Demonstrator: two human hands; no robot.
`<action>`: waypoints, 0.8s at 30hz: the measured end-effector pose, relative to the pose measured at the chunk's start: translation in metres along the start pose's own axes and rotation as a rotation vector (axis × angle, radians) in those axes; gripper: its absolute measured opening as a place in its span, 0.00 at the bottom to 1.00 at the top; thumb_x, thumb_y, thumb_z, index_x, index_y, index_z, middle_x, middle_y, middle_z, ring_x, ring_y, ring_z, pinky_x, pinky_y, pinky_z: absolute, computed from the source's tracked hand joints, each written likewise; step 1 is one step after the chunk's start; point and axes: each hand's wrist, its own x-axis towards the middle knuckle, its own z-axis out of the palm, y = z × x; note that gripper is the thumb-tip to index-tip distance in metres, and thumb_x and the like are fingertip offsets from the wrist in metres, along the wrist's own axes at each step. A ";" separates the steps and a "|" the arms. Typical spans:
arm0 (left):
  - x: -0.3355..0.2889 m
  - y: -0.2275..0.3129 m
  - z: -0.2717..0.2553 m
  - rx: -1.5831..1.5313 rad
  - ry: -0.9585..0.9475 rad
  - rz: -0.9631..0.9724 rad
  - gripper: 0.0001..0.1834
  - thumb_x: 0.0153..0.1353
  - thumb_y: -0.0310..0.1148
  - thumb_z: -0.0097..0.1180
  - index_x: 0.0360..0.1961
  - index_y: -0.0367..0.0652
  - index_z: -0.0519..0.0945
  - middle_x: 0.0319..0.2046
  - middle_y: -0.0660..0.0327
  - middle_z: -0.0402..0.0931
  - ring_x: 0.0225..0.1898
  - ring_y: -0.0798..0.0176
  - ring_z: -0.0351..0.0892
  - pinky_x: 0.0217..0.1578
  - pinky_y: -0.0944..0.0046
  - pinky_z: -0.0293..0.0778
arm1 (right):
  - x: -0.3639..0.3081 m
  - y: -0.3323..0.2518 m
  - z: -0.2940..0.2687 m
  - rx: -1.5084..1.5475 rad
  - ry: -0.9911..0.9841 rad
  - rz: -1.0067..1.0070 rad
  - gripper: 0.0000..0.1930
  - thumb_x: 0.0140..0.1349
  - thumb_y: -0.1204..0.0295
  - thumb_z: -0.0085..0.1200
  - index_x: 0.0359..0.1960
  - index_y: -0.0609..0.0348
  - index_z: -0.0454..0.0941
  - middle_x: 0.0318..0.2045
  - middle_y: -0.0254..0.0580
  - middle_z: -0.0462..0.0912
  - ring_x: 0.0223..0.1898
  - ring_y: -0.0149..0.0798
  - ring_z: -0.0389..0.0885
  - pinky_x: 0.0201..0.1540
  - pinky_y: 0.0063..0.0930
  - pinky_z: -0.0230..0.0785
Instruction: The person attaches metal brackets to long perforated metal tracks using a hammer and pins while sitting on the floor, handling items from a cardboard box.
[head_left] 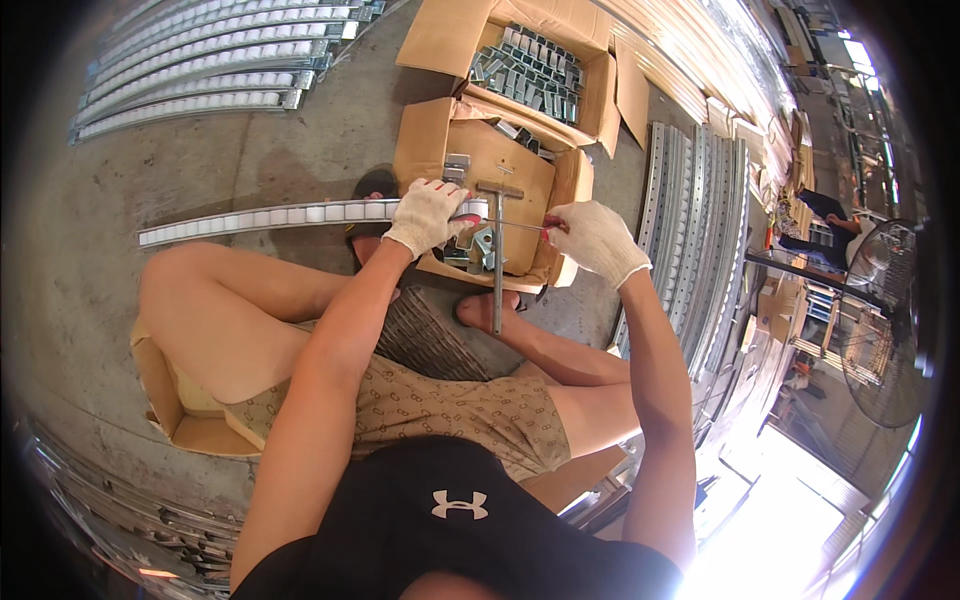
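My left hand (428, 215), in a cream knit glove, is closed over the right end of a roller track (310, 213), a narrow metal rail with a row of white rollers that stretches left above my knee. My right hand (600, 242), gloved too, is closed round the red handle of a screwdriver (518, 224). Its thin shaft points left and reaches the rail's end beside my left fingers; the tip's exact contact is hard to make out. Below the rail's end lies a hammer (498, 270), resting across an open cardboard box (572, 205) with metal brackets (486, 247) inside.
Behind stands another open carton (598, 95) full of metal brackets (530, 75). Finished-looking roller tracks (220, 70) lie on the floor at the far left. Perforated metal rails (690, 220) are stacked at right. A standing fan (880, 320) and another person (835, 225) are farther right.
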 end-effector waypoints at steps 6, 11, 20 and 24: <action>0.000 0.006 0.003 0.093 -0.010 0.004 0.29 0.62 0.57 0.63 0.55 0.47 0.81 0.47 0.60 0.82 0.51 0.57 0.81 0.52 0.54 0.71 | 0.020 -0.013 0.003 -0.296 0.081 -0.186 0.11 0.59 0.68 0.55 0.34 0.61 0.88 0.32 0.56 0.89 0.39 0.57 0.89 0.43 0.50 0.82; 0.003 0.007 0.005 0.173 -0.023 -0.003 0.29 0.63 0.57 0.63 0.54 0.46 0.80 0.47 0.60 0.82 0.51 0.57 0.81 0.51 0.54 0.72 | 0.045 -0.023 -0.007 -0.361 0.093 -0.279 0.10 0.57 0.73 0.55 0.35 0.64 0.87 0.32 0.57 0.89 0.39 0.57 0.90 0.42 0.49 0.83; 0.004 0.010 0.007 0.243 -0.010 0.018 0.28 0.62 0.58 0.64 0.49 0.45 0.78 0.42 0.59 0.79 0.46 0.56 0.81 0.47 0.54 0.73 | 0.023 -0.024 0.018 -0.257 0.220 -0.280 0.08 0.55 0.74 0.57 0.31 0.65 0.87 0.28 0.57 0.88 0.34 0.58 0.90 0.37 0.47 0.84; 0.007 0.014 0.010 0.234 0.036 0.051 0.28 0.60 0.57 0.65 0.47 0.44 0.78 0.41 0.58 0.78 0.45 0.55 0.80 0.46 0.54 0.73 | -0.033 -0.048 0.059 -0.076 0.184 0.053 0.27 0.46 0.58 0.75 0.42 0.62 0.79 0.35 0.54 0.86 0.38 0.53 0.90 0.39 0.46 0.84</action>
